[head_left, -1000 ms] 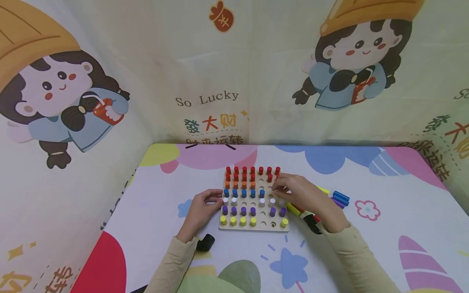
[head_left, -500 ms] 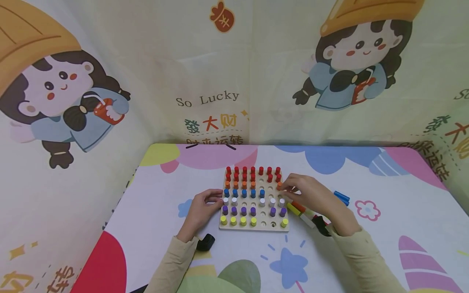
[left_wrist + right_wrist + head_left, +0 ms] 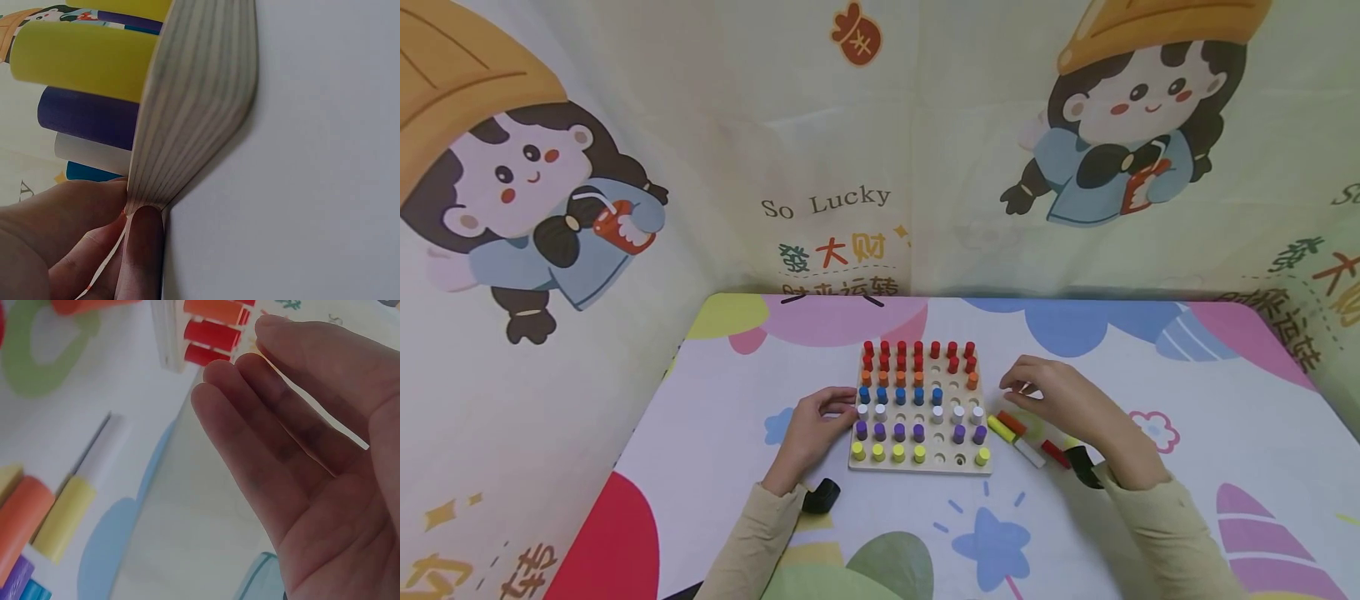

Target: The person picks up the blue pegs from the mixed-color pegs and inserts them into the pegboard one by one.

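Pale wooden pegboard (image 3: 949,447), pegs (image 3: 900,397) upright in red, orange, blue, white, purple, yellow rows! Left hand (image 3: 808,431) grips its edge, right hand (image 3: 1062,402) hovers, fingers loose.

Pale pegboard (image 3: 928,426) lying flat, coloured pegs (image 3: 918,397) upright in rows, loose pegs (image 3: 1029,452) alongside

Backdrop (image 3: 955,167) behind pegboard (image 3: 919,469) showed "So Lucky" (image 3: 826,202), "發大财" (image 3: 832,252), "时来运转" (image 3: 839,287), last line partly cut off; cropped repeat print (image 3: 1337,267) stood right of pegboard.
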`<state>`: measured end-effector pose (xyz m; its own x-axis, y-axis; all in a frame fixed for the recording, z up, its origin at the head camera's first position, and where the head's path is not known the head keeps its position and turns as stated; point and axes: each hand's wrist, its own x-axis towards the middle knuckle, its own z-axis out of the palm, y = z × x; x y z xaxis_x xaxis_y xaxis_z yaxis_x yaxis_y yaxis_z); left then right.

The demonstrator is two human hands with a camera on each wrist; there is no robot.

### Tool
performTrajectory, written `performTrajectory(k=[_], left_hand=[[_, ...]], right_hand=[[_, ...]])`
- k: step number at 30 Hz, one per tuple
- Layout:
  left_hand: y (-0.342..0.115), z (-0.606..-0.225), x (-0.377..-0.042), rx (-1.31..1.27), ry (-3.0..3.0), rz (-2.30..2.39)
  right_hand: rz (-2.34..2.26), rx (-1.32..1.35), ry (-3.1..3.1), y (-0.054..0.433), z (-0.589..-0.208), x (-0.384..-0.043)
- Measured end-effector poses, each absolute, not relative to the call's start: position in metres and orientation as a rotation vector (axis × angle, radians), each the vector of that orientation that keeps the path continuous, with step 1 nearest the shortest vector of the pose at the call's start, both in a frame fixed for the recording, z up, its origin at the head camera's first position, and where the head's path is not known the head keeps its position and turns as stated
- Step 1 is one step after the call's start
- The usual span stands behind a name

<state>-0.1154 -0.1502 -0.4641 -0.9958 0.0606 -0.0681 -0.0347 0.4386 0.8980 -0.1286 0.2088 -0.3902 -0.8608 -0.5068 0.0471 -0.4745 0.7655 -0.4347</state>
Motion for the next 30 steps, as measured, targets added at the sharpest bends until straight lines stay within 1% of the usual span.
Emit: performTrajectory(k=[4,12,30], left_hand=[[-0.15,-0.464,-0.116,0.03,2.582,1.621],[-0.15,-0.463,-0.115,0.011,2.579,1.616],[-0.15,-0.463,-0.114,0.007,2.574,1.623]], right_hand=[[-0.666,-0.777,2.901,0.216,-0.39,-0.127],[-0.682,-0.832,2.94,0.23,-0.395,-0.126],[-0.627,-0.754,2.998,0.254,-0.399,-0.12]])
